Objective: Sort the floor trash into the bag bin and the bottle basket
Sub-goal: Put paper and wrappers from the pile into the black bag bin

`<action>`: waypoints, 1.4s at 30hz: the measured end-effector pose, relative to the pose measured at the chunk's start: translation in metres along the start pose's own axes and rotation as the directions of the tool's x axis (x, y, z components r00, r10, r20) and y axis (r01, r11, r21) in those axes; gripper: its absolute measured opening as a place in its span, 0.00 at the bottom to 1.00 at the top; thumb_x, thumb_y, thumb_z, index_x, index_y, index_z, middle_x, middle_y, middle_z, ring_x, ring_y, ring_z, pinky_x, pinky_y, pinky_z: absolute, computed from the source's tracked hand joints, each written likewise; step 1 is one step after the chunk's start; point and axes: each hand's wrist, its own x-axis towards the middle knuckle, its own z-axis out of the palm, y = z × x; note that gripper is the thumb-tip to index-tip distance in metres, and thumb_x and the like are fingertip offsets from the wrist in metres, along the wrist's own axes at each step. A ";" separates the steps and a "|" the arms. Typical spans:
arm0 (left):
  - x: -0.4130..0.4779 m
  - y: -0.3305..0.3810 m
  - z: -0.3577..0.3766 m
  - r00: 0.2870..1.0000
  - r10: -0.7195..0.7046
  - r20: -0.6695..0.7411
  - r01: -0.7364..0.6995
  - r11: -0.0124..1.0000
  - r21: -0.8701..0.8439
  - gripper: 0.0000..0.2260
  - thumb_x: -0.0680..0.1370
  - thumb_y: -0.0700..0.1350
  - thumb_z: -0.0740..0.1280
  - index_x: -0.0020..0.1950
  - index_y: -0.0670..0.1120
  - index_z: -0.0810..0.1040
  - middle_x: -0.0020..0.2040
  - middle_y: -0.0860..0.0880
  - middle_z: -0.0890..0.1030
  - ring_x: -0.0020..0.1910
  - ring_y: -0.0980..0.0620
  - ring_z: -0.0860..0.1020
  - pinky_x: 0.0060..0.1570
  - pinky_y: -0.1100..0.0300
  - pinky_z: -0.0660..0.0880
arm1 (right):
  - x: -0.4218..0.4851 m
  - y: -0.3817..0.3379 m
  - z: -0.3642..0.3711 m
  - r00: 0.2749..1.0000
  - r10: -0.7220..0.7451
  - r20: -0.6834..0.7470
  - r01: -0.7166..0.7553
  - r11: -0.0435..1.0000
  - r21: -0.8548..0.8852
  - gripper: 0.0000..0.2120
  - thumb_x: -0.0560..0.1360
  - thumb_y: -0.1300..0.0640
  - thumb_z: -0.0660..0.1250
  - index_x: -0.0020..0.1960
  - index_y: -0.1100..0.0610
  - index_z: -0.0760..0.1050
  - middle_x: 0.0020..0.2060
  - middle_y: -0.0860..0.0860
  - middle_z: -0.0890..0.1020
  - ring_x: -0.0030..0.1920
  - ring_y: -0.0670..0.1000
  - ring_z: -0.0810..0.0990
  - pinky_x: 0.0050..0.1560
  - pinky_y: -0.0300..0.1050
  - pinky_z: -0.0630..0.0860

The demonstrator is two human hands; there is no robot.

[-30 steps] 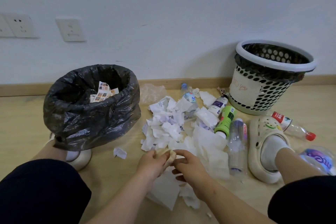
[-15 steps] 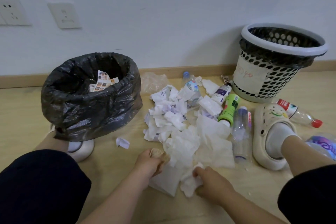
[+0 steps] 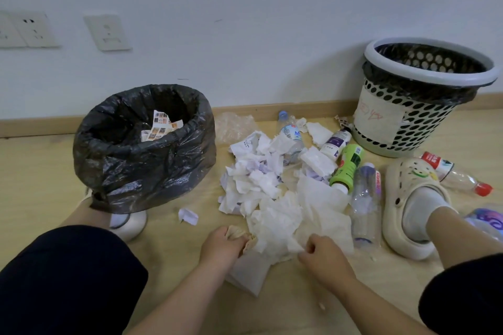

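Green bottle (image 3: 347, 166) flat, base toward bottle basket (image 3: 381, 122), white cap (image 3: 339, 187) opposite.

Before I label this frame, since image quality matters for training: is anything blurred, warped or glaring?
Head view: soft, even light, no glare; the bottle basket casts a faint shadow on the wall; the wide lens skews and softens the wall sockets at the left edge; the tissue pile is sharp enough to read.

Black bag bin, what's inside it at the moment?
Inside the black bag bin, a few printed paper scraps lean against the far right inner wall. The rest of the interior is dark, and the near rim covers the bottom, so anything lower down cannot be seen.
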 end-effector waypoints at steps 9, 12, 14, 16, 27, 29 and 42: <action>-0.013 0.020 0.013 0.974 -0.002 0.225 0.046 0.980 -0.191 0.05 0.79 0.41 0.61 0.47 0.44 0.76 0.36 0.47 0.78 0.32 0.50 0.76 0.31 0.61 0.74 | -0.014 -0.050 0.004 0.988 -0.076 0.136 -0.011 0.838 0.546 0.11 0.74 0.69 0.58 0.44 0.53 0.72 0.36 0.49 0.75 0.33 0.46 0.72 0.33 0.36 0.70; -0.015 0.017 0.008 0.966 -0.104 0.237 0.179 0.929 -0.323 0.07 0.80 0.45 0.62 0.45 0.44 0.75 0.39 0.45 0.80 0.36 0.48 0.79 0.36 0.58 0.76 | -0.019 -0.063 0.011 0.939 -0.128 0.320 -0.098 0.791 0.604 0.21 0.74 0.73 0.52 0.58 0.53 0.69 0.46 0.49 0.79 0.37 0.46 0.76 0.37 0.36 0.73; -0.005 0.008 0.003 0.988 -0.112 0.111 0.136 0.961 -0.239 0.06 0.79 0.42 0.63 0.42 0.43 0.74 0.38 0.44 0.78 0.35 0.47 0.76 0.35 0.59 0.72 | -0.018 -0.066 0.015 0.928 -0.132 0.349 -0.129 0.765 0.631 0.24 0.75 0.71 0.52 0.63 0.48 0.61 0.49 0.49 0.79 0.41 0.47 0.77 0.39 0.37 0.73; 0.003 -0.002 -0.004 0.993 -0.119 -0.023 0.113 0.978 -0.175 0.07 0.77 0.41 0.64 0.39 0.43 0.74 0.37 0.44 0.78 0.38 0.46 0.76 0.38 0.58 0.70 | -0.016 -0.067 0.018 0.940 -0.110 0.322 -0.115 0.787 0.606 0.21 0.76 0.69 0.53 0.64 0.49 0.61 0.47 0.51 0.79 0.40 0.48 0.77 0.39 0.37 0.73; 0.016 -0.053 -0.048 0.960 -0.118 -0.253 0.122 0.992 0.002 0.07 0.77 0.39 0.63 0.39 0.42 0.73 0.45 0.40 0.79 0.43 0.45 0.75 0.42 0.59 0.67 | -0.011 -0.049 0.068 0.875 -0.289 0.389 0.422 0.849 -0.319 0.25 0.76 0.63 0.57 0.71 0.48 0.64 0.67 0.52 0.64 0.66 0.55 0.65 0.63 0.45 0.67; 0.017 -0.056 -0.053 0.962 -0.118 -0.246 0.126 0.992 0.014 0.03 0.76 0.38 0.64 0.42 0.41 0.75 0.44 0.42 0.77 0.43 0.47 0.73 0.42 0.60 0.66 | -0.010 -0.049 0.071 0.872 -0.315 0.374 0.462 0.782 -0.419 0.23 0.76 0.64 0.56 0.69 0.50 0.65 0.65 0.54 0.65 0.64 0.55 0.65 0.57 0.47 0.69; 0.023 -0.044 -0.033 0.964 -0.262 0.036 0.264 0.961 -0.081 0.03 0.77 0.38 0.60 0.50 0.43 0.69 0.43 0.45 0.74 0.47 0.44 0.75 0.37 0.59 0.71 | 0.003 -0.068 0.070 0.969 0.029 0.244 -0.168 0.804 0.571 0.09 0.76 0.64 0.64 0.38 0.56 0.69 0.35 0.50 0.72 0.34 0.47 0.71 0.34 0.37 0.73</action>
